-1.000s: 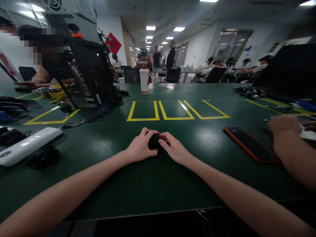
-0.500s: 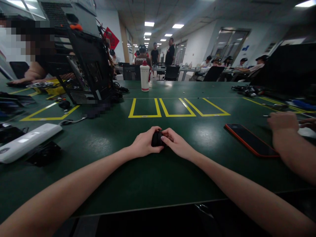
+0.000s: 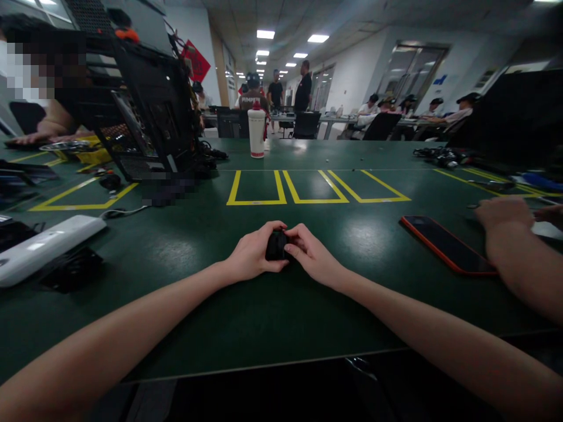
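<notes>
Low over the green table (image 3: 246, 328), a small black object (image 3: 276, 246) sits between my two hands. Its kind is hard to make out; it looks dark, compact and rounded. My left hand (image 3: 250, 253) is closed around its left side, thumb below and fingers above. From the right, my right hand (image 3: 310, 255) pinches at the object's right edge with thumb and fingertips. The fingers hide part of it.
Yellow tape outlines (image 3: 256, 203) lie ahead, with a white cup (image 3: 257, 133) behind them. At left are a white power strip (image 3: 53, 246) and an open black computer case (image 3: 153, 111). An orange-edged phone (image 3: 444, 245) lies beside another person's hand (image 3: 505, 217) at right.
The view has shifted slightly. The black object appears turned a little in my left hand, and my right fingers have moved slightly at its edge.
</notes>
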`<state>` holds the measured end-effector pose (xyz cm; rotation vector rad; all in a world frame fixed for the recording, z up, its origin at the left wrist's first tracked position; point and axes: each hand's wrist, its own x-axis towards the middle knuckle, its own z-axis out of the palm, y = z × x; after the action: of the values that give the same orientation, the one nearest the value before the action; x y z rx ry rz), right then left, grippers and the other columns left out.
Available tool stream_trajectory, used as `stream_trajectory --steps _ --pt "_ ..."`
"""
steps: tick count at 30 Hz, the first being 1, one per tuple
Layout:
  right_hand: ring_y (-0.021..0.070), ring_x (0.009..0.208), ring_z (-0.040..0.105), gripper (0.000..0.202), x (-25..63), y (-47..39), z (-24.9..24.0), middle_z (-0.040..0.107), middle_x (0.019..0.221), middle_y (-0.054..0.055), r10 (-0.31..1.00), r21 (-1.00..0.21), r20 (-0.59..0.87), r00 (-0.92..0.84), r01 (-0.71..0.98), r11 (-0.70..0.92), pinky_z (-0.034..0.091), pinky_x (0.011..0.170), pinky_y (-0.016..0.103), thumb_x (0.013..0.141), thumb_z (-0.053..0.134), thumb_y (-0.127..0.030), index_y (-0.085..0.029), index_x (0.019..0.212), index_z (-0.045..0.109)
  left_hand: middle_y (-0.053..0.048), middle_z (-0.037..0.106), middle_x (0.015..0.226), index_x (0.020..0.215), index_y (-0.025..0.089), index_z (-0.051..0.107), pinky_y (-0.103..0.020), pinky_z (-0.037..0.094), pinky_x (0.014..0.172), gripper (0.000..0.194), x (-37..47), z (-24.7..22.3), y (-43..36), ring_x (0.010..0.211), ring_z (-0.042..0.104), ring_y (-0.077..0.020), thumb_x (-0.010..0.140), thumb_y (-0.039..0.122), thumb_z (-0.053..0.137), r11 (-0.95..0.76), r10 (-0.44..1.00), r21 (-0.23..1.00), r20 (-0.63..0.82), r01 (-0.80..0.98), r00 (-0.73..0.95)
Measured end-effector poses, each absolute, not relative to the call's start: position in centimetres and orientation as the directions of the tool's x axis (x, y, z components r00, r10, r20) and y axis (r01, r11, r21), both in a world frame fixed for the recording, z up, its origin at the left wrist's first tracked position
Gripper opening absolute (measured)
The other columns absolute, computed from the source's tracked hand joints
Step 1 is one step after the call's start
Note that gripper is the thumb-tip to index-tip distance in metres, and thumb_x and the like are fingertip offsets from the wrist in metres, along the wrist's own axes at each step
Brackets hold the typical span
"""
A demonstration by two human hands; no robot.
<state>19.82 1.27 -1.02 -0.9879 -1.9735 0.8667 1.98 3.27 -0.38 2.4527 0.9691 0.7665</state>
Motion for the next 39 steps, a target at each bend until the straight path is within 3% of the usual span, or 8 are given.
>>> stream_trajectory --steps 5,8,15,19,28,39 --pt "0.0171 0.087 0.049 0.013 19.7 1.0 -1.1 0.047 0.094 0.005 0.799 -0.687 0.428 -0.423 0.422 0.592 0.043 0.081 0.037 0.085 0.043 -0.018 -0.020 0.097 0.043 -0.004 0.051 0.107 0.116 0.023 0.031 -0.034 0.044 0.078 0.060 1.9 -0.2 3.2 0.092 0.055 -0.0203 0.067 0.033 0.063 -0.679 0.716 0.547 0.346 0.490 0.606" --pt "0.0174 0.086 0.049 0.012 19.7 0.9 -0.9 0.047 0.094 0.006 0.801 -0.653 0.422 -0.424 0.471 0.594 0.044 0.079 0.037 0.085 0.042 -0.019 -0.020 0.097 0.044 -0.004 0.051 0.108 0.116 0.023 0.032 -0.034 0.044 0.080 0.060 1.9 -0.1 3.4 0.094 0.055 -0.0207 0.066 0.034 0.063 -0.670 0.718 0.563 0.325 0.484 0.616" --pt "0.0167 0.088 0.054 0.025 19.9 1.1 -0.7 0.052 0.099 0.007 0.842 -0.822 0.231 -0.487 0.366 0.437 0.047 0.079 0.037 0.082 0.048 -0.020 -0.019 0.106 0.040 -0.007 0.054 0.108 0.118 0.022 0.031 -0.035 0.045 0.077 0.058 1.6 -0.2 3.9 0.092 0.057 -0.0222 0.071 0.044 0.058 -0.654 0.721 0.554 0.249 0.515 0.647" --pt "0.0155 0.084 0.055 0.026 20.1 1.7 -0.5 0.052 0.096 0.006 0.823 -0.842 0.185 -0.537 0.346 0.414 0.047 0.073 0.033 0.080 0.050 -0.022 -0.017 0.103 0.040 -0.010 0.054 0.109 0.119 0.020 0.031 -0.038 0.043 0.077 0.060 1.3 -0.2 4.1 0.094 0.056 -0.0252 0.072 0.048 0.056 -0.661 0.726 0.499 0.236 0.560 0.646" --pt "0.0139 0.068 0.045 0.022 20.2 1.5 -0.4 0.046 0.087 0.005 0.770 -0.596 0.242 -0.591 0.536 0.599 0.039 0.059 0.029 0.079 0.049 -0.025 -0.016 0.096 0.039 -0.008 0.051 0.107 0.116 0.021 0.033 -0.035 0.042 0.080 0.056 1.1 -0.4 4.6 0.094 0.053 -0.0217 0.072 0.043 0.059 -0.665 0.673 0.592 0.210 0.456 0.709" --pt "0.0186 0.080 0.047 0.026 20.1 1.7 -0.5 0.044 0.097 0.009 0.699 -0.473 0.304 -0.647 0.535 0.701 0.041 0.069 0.035 0.076 0.051 -0.022 -0.017 0.098 0.037 -0.008 0.049 0.109 0.117 0.020 0.034 -0.036 0.042 0.083 0.057 1.0 -0.3 4.8 0.097 0.052 -0.0213 0.071 0.041 0.061 -0.638 0.667 0.652 0.202 0.410 0.717"
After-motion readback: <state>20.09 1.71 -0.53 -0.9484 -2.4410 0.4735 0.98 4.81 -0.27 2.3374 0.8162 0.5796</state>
